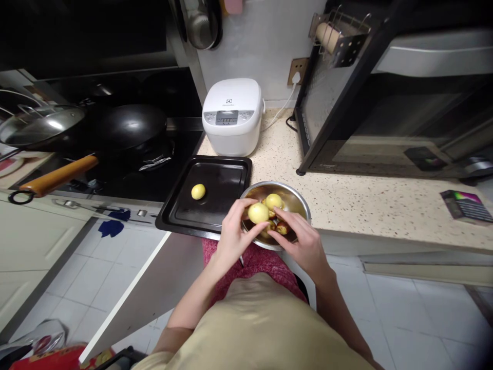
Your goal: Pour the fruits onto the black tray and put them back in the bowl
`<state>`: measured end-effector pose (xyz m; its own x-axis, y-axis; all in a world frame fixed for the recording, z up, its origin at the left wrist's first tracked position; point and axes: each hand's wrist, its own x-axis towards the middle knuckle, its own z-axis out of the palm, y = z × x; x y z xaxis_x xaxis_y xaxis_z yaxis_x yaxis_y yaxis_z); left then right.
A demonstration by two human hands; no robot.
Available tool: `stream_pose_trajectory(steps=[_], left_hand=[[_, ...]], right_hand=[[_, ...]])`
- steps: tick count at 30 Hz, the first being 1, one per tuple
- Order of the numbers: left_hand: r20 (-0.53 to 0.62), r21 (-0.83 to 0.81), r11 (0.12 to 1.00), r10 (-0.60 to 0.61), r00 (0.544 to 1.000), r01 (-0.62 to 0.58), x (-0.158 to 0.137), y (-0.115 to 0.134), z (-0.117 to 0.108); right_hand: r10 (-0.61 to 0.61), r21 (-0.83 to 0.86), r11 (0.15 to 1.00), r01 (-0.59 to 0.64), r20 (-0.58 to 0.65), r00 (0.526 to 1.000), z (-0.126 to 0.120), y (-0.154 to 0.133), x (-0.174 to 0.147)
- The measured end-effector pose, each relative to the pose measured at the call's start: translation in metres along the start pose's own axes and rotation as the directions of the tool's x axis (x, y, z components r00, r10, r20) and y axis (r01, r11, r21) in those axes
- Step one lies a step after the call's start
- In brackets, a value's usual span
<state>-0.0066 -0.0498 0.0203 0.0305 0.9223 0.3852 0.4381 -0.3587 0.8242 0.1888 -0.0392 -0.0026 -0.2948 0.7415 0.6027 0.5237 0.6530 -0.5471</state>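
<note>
In my left hand (236, 228), a pale yellow round fruit (258, 213) is pinched between thumb and fingers above the left side of a steel bowl (304, 198). My right hand (302, 241) reaches over the bowl's right side. Its thumb and index finger are apart, their tips close to the fruit in the bowl. A second yellow fruit (273, 201) lies inside, by the right index fingertip. Below it are several more pieces, one dark red and yellow (282, 227), partly hidden by my fingers. One yellow fruit (198, 191) sits alone on a black baking tray (219, 218).
A white rice cooker (231, 123) stands behind the tray, plugged into the wall. At left, a black wok (129, 126) with a wooden handle (61, 174) is on the stove. An oven (404, 123) stands at right. A dark box (466, 207) lies at the counter's right end.
</note>
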Motion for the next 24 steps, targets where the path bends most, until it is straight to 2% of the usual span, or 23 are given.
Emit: stream_pose_trajectory(steps=[7,11,14,18,21,24], left_hand=[[0.106,-0.337,0.936,-0.066,0.992,0.099,-0.013,0.002,0.028],[0.141,-0.356,0.925,-0.086,0.986,0.132,-0.016,0.002,0.029],[0.08,-0.258,0.963,-0.054,0.995,0.073,-0.011,-0.003,0.019],[-0.146,0.053,0.998,0.034,0.989,-0.026,0.004,-0.019,-0.011],[-0.223,0.334,0.943,0.073,0.972,0.006,0.014,-0.037,-0.036],[-0.219,0.489,0.869,0.04,0.975,0.074,0.018,-0.056,-0.054]], right_hand=[[-0.001,-0.023,1.0,0.001,-0.016,1.0,0.003,-0.002,-0.007],[0.028,-0.009,1.0,-0.028,-0.015,0.999,0.005,-0.003,-0.008],[0.061,-0.011,0.998,-0.062,-0.06,0.996,0.003,-0.003,-0.007],[0.129,-0.032,0.991,-0.132,-0.088,0.988,-0.004,0.002,-0.005],[0.18,-0.074,0.979,-0.188,-0.097,0.979,-0.007,0.008,-0.006],[0.217,-0.117,0.967,-0.228,-0.096,0.971,-0.006,0.011,-0.008]])
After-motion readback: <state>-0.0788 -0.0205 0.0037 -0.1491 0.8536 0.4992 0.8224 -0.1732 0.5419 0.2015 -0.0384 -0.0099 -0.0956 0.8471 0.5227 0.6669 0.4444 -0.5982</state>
